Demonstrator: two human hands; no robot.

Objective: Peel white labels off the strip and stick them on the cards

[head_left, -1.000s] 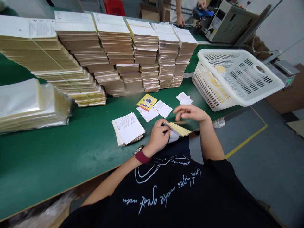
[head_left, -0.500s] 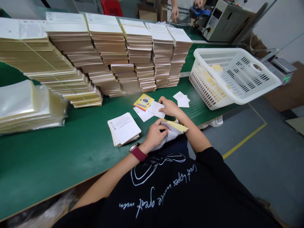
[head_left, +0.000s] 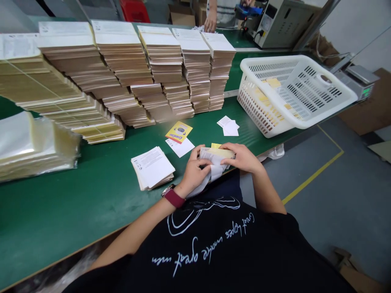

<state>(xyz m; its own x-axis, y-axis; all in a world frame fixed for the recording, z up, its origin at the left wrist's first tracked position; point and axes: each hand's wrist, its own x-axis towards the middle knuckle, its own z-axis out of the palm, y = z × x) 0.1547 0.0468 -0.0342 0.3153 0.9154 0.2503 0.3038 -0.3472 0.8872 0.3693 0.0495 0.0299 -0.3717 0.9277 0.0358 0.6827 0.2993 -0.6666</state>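
Close to my body, at the table's front edge, a bundle of printed paper cards (head_left: 215,156) is between my two hands. My left hand (head_left: 195,173), a red-banded watch on its wrist, is closed round the left side of the bundle. My right hand (head_left: 241,158) pinches the bundle's right end between thumb and fingers. White paper hangs below the bundle, partly hidden by my left hand. Just beyond lie a yellow ColaCao card (head_left: 179,131) and a white card (head_left: 181,147) partly under it. A neat pile of white printed cards (head_left: 153,167) sits left of my left hand.
Tall stacks of cards (head_left: 119,53) line the back of the green table (head_left: 100,195). Small white cards (head_left: 230,129) lie ahead. A white basket (head_left: 293,97) holding yellow pieces stands right. Plastic-wrapped sheets (head_left: 33,146) lie left. Across the table is another person's hand (head_left: 210,20).
My right hand has drawn back from the loose cards to the bundle and now grips its right end. One white card has left the group by the yellow card. The view has shifted slightly.
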